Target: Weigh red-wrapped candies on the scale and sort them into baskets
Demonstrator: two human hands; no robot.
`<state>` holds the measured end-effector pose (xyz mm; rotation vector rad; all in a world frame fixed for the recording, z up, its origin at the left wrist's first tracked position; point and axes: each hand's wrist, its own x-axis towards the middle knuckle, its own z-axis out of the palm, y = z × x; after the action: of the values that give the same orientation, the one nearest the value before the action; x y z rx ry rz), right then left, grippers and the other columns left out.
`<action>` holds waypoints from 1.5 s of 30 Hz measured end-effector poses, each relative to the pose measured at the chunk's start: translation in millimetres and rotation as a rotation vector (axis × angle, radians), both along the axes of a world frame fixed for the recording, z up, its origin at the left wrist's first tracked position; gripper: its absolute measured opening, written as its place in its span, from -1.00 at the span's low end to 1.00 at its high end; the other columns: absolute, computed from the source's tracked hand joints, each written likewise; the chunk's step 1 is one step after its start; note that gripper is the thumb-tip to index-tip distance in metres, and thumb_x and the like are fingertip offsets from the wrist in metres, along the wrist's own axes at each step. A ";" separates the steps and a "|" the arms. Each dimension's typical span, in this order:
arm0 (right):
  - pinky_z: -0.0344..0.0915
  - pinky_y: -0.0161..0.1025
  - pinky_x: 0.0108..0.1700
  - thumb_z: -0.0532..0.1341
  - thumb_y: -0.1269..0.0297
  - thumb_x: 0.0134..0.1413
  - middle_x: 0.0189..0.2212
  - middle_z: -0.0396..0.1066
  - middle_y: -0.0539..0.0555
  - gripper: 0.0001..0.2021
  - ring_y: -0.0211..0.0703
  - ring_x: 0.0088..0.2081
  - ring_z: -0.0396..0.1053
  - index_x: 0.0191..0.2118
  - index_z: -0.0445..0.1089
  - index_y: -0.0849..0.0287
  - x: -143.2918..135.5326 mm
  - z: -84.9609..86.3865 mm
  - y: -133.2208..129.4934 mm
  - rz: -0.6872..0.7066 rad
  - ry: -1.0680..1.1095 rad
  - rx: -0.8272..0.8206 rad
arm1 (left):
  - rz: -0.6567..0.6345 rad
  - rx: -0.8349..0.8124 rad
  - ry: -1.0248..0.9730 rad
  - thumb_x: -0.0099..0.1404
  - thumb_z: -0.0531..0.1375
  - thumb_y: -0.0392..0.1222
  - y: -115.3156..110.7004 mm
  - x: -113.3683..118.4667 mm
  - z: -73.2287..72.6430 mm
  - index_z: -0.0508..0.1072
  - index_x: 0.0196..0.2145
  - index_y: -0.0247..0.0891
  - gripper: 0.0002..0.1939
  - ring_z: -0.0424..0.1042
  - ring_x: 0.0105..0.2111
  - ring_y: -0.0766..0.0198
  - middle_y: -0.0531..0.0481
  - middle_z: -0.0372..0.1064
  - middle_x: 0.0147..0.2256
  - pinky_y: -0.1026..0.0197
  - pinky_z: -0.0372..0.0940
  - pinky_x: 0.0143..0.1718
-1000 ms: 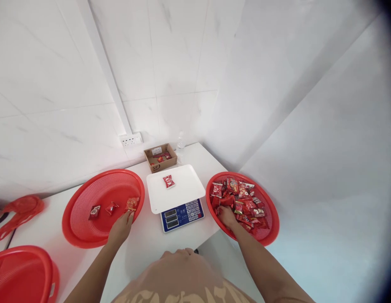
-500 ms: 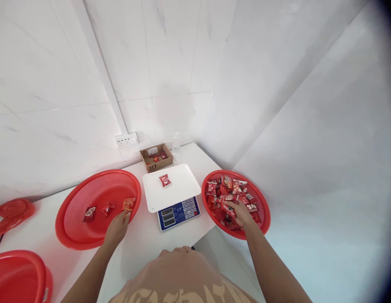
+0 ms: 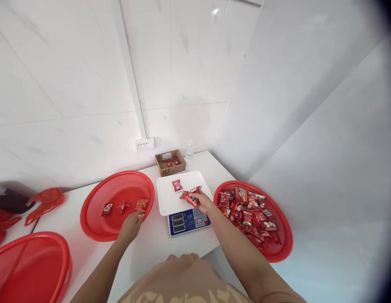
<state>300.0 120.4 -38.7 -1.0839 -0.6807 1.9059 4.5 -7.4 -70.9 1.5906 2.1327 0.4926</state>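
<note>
Over the white scale tray (image 3: 166, 202), my right hand (image 3: 205, 203) is closed on several red candy packets (image 3: 191, 198). One small red packet (image 3: 177, 185) lies on the tray beside them. My left hand (image 3: 131, 226) is at the near right rim of the left red basket (image 3: 118, 176), its fingers closed on an orange-red packet (image 3: 141, 205). Two more red packets lie in that basket, one of them (image 3: 107, 208) near its left side. The right red basket (image 3: 285, 235) holds many red packets (image 3: 250, 212). Below the tray shows the blue scale panel (image 3: 188, 221).
Behind the tray stands a cardboard box (image 3: 170, 170) with a few packets, and a clear bottle (image 3: 190, 147). Another red basket (image 3: 64, 252) is at the lower left. Red net bags (image 3: 45, 202) and a dark object (image 3: 12, 201) lie at the far left.
My right hand has moved left from the right basket to above the tray, with packets in it. My left hand stays at the left basket's rim. The view has shifted left.
</note>
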 end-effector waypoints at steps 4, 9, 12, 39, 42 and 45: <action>0.43 -0.28 -0.32 0.26 0.49 -0.22 -0.45 0.46 -0.02 -0.76 -0.21 -0.37 0.46 -0.33 0.27 0.16 -7.7 -14.7 3.8 -0.054 -0.197 -0.039 | 0.050 0.011 -0.040 0.24 -0.06 0.00 -9.2 -5.7 0.8 0.42 -0.10 -0.26 -0.57 0.37 -0.06 0.06 -0.18 0.42 -0.08 0.06 0.24 -0.04; 0.37 -0.31 -0.52 0.26 0.42 -0.13 -0.52 0.42 0.00 -0.83 -0.25 -0.53 0.40 -0.34 0.29 0.19 5.3 -18.8 2.5 -0.026 -0.350 -0.109 | 0.064 0.012 -0.048 0.23 -0.06 0.00 -14.5 -8.2 6.1 0.42 -0.10 -0.27 -0.56 0.35 -0.03 0.05 -0.18 0.41 -0.07 0.05 0.23 -0.02; 0.33 -0.34 -0.57 0.28 0.42 -0.13 -0.53 0.41 0.00 -0.82 -0.25 -0.55 0.39 -0.34 0.29 0.20 8.4 -14.7 0.9 -0.011 -0.396 -0.122 | 0.048 0.045 -0.070 0.23 -0.05 0.00 -10.7 -3.9 9.8 0.42 -0.11 -0.26 -0.58 0.35 -0.04 0.06 -0.18 0.41 -0.08 0.05 0.23 -0.02; 0.20 -0.35 -0.49 0.17 0.05 -0.03 -0.43 0.35 -0.02 -0.73 -0.29 -0.46 0.28 -0.27 0.38 0.12 -36.3 0.1 -88.5 0.240 -0.420 0.136 | 0.282 -0.328 -1.415 0.16 0.23 -0.14 1.0 122.2 38.4 0.34 -0.22 -0.26 -0.75 0.43 -0.42 0.34 0.00 0.42 -0.39 0.28 0.33 -0.34; 0.12 -0.40 -0.55 0.18 0.10 -0.03 -0.50 0.33 -0.05 -0.78 -0.33 -0.52 0.23 -0.32 0.38 0.13 -32.9 -7.8 -84.2 0.238 -0.391 0.033 | 0.338 -0.313 -1.414 0.19 0.21 -0.17 2.2 119.9 37.5 0.34 -0.23 -0.26 -0.79 0.42 -0.43 0.37 -0.01 0.43 -0.36 0.30 0.34 -0.35; 0.17 -0.42 -0.53 0.21 0.17 -0.03 -0.52 0.34 -0.05 -0.84 -0.35 -0.52 0.25 -0.36 0.36 0.15 -35.1 -13.5 -76.3 0.156 -0.307 -0.053 | 0.411 -0.287 -1.422 0.22 0.17 -0.19 3.1 117.1 38.8 0.33 -0.23 -0.26 -0.83 0.42 -0.45 0.40 -0.02 0.42 -0.33 0.29 0.35 -0.34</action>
<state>264.9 44.1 -52.2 -1.4108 -0.9119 1.9147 121.6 -4.3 -32.1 0.2941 1.2307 0.9825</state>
